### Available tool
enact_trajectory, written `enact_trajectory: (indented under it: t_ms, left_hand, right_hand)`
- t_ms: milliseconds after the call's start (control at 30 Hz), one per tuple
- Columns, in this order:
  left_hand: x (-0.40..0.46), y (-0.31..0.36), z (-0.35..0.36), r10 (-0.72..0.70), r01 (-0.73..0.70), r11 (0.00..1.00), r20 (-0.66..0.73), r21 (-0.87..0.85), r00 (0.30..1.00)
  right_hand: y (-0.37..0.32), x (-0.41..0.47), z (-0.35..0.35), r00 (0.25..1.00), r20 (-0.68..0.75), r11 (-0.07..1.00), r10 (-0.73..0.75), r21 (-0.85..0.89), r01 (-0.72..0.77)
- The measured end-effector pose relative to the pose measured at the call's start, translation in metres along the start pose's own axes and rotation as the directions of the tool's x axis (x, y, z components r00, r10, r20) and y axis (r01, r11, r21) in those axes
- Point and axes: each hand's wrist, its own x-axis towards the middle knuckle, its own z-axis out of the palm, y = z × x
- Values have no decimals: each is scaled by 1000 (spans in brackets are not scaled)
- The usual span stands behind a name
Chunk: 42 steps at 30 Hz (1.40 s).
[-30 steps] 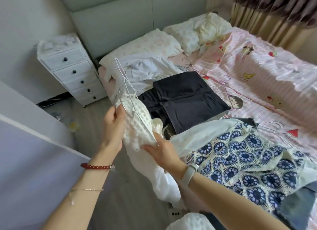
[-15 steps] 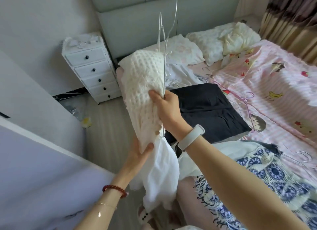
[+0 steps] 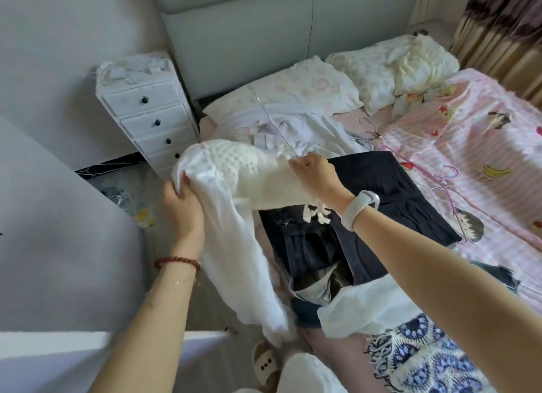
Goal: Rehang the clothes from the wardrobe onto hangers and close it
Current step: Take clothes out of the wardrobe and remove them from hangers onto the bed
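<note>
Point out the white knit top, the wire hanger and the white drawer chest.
white knit top (image 3: 243, 170), head view, on its waffle-knit body.
wire hanger (image 3: 274, 126), head view, on the thin wire above the right hand.
white drawer chest (image 3: 146, 123), head view, on a drawer front.

A: What did each hand hold?
B: The left hand gripped one end of the white knit garment. The right hand pinched the other end together with a thin wire hanger, which slanted up and away over the bed.

A: How did the garment lie?
B: It stretched between both hands, its smooth white portion hanging down past the bed edge. Dark clothing lay below it, and a white drawer unit stood to the left.
</note>
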Motion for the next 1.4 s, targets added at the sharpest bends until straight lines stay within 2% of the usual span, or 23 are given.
enact_trajectory:
  t_ms: [133,233,367,467,567,733,900,1000,1100,1167,1267,1333,1400]
  left_hand:
    - [52,34,17,63,-72,997,-202,-37,977]
    - [81,66,43,-12,-72,980,-411,-187,912]
    - [126,93,69,45,-137,978,-477,-160,878]
    - [178,103,75,70,-115,992,-509,-57,858]
    - [244,126,100,119,-156,987,-500,-32,858]
    - [338,193,167,312,-343,939,-420,1,852]
    - [388,270,263,508,-540,842,-311,-18,803]
    - [410,283,331,593,-605,796,-178,-13,785]
    - [418,251,400,593,-595,788,65,157,802]
    - [420,207,443,520,-571,768,238,290,820]
    - [412,138,498,384,-543,712,401,445,832]
    - [401,101,527,335,-573,630,482,525,810]
    - [387,70,549,313,-659,498,591,564,743]
  right_hand:
    - [-9,29,14,996,55,997,-69,-36,71]
    - [-37,60,32,980,54,982,-191,24,190]
    - [-76,109,50,946,17,943,-325,86,322]
    - [-92,157,52,942,-21,932,-336,136,336]
    - [-105,234,47,932,-76,925,-353,121,360]
    - [-124,362,23,925,-195,902,-325,231,365]
    - [-116,475,-27,922,-335,865,-195,384,322]
    - [-85,530,-52,928,-358,841,-100,469,271]
    - [-29,572,-62,953,-303,852,14,502,147]
    - [20,592,-57,961,-269,908,69,417,52]
    - [93,611,-49,947,-285,936,152,348,-46]
    - [131,620,-48,925,-325,940,197,332,-84]
    - [156,629,-51,919,-343,947,194,311,-84]
